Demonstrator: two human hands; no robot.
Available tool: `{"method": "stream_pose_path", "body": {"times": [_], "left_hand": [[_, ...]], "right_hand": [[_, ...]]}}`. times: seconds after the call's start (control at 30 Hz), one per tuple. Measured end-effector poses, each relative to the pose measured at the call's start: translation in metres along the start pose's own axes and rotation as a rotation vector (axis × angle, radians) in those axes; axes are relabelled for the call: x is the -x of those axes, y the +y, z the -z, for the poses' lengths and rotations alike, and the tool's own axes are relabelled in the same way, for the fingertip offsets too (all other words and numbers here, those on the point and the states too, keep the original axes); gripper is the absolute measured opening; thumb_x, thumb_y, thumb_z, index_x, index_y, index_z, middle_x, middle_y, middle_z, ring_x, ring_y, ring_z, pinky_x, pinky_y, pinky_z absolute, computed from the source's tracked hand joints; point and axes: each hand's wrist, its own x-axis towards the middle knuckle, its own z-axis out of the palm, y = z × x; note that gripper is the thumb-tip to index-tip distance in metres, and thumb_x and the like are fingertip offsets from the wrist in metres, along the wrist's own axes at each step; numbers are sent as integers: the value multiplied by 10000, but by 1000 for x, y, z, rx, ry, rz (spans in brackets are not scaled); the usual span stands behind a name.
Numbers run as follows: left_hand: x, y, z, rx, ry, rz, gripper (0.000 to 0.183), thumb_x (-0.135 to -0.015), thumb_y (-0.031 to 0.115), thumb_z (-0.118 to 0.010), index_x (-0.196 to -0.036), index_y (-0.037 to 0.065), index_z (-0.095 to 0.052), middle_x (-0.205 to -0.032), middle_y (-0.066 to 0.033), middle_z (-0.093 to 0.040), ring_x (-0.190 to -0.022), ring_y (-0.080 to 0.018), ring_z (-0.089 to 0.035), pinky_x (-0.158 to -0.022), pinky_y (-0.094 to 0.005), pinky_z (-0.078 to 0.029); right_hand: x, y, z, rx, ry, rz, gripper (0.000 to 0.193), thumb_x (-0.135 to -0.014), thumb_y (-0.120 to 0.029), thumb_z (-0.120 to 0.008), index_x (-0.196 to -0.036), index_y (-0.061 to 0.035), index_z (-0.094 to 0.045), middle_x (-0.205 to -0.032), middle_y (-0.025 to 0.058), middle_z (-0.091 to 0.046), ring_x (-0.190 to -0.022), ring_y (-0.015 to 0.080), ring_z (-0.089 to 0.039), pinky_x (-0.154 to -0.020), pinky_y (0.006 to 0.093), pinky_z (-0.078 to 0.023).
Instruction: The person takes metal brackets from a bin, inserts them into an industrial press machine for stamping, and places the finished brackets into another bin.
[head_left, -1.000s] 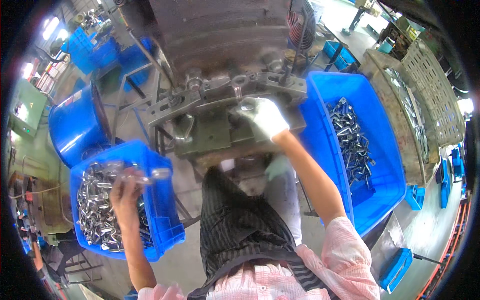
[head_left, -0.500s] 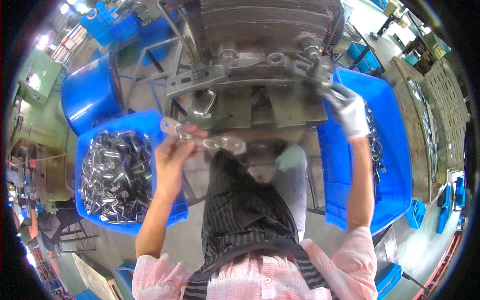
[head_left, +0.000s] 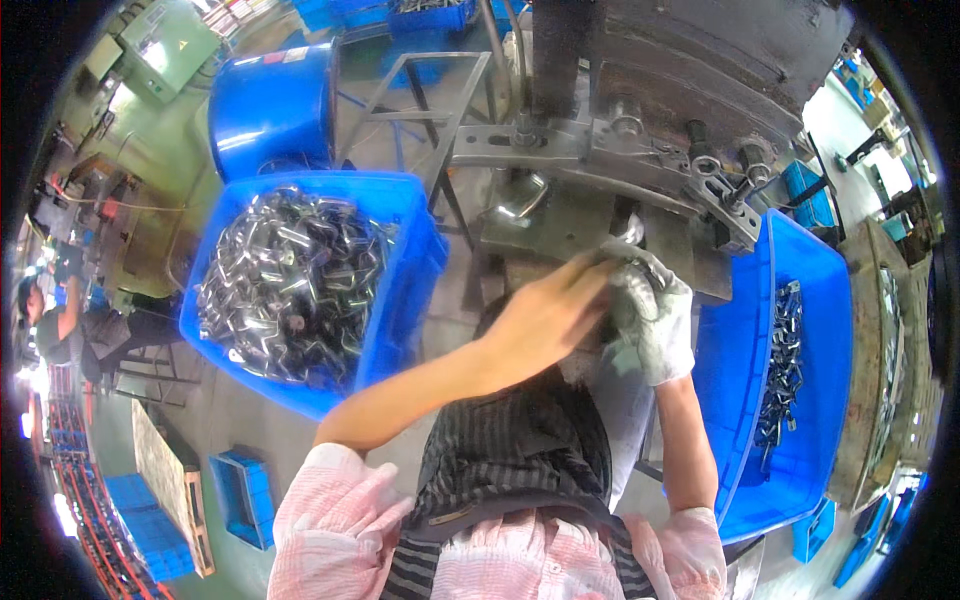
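Observation:
In front of the press point(head_left: 700, 90), my two hands meet above its lower block. The right hand point(head_left: 652, 315), in a whitish work glove, is closed around a small shiny metal piece point(head_left: 632, 230) whose tip shows above the fingers. My bare left hand point(head_left: 550, 315) reaches across to the glove. Its fingers are smeared by motion and partly hidden, so what they hold does not show. Another bent shiny metal part point(head_left: 525, 198) lies at the left side of the press, beneath a slotted bar point(head_left: 500, 148).
To the left stands a blue bin point(head_left: 415, 215) heaped with bent metal parts point(head_left: 290, 280). A blue bin point(head_left: 735, 400) on the right holds fewer parts. Behind the left bin sits a blue drum point(head_left: 270, 110). At the far left, another person point(head_left: 65, 310) is at work.
My left hand has swung right from beside the left bin, where it held shiny metal parts. The gloved right hand has come down and inward from the press's right end. The view has shifted.

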Motion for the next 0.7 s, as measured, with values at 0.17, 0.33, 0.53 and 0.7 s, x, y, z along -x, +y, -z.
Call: {"method": "stream_pose_path", "body": {"times": [0.17, 0.33, 0.53, 0.7], "left_hand": [[32, -72, 90, -369, 251, 210, 209, -759, 34, -602, -964, 8, -630, -973, -143, -634, -894, -261, -618, -754, -330, -490], [126, -221, 127, -734, 173, 388, 217, -756, 80, -581, -958, -1, -577, -880, -200, -607, -801, -380, -573, -704, -421, -457], [129, -256, 112, -956, -43, 548, 292, -791, 288, -587, -757, -2, -594, -760, -216, -607, -740, -396, -599, -640, -463, -475], [131, -253, 115, -969, -57, 478, 163, -782, 158, -543, -748, 11, -605, -744, -202, -604, -714, -378, -601, -601, -460, -462]], "right_hand": [[-24, 2, 53, -90, 46, -120, 212, -866, -121, -551, -1036, -7, -607, -749, 32, -615, -545, 64, -522, -498, 198, -439], [-58, 26, 63, 188, 35, -119, 353, -842, -175, -602, -1144, -1, -547, -796, 60, -635, -570, 84, -550, -532, 232, -450], [-70, 33, 53, 410, 100, -29, 339, -825, -250, -604, -1074, -19, -597, -763, 137, -625, -677, 203, -582, -633, 301, -439], [-75, 27, 51, 488, 73, -47, 318, -826, -267, -598, -1025, -20, -610, -767, 148, -619, -677, 218, -565, -639, 309, -425]]}}
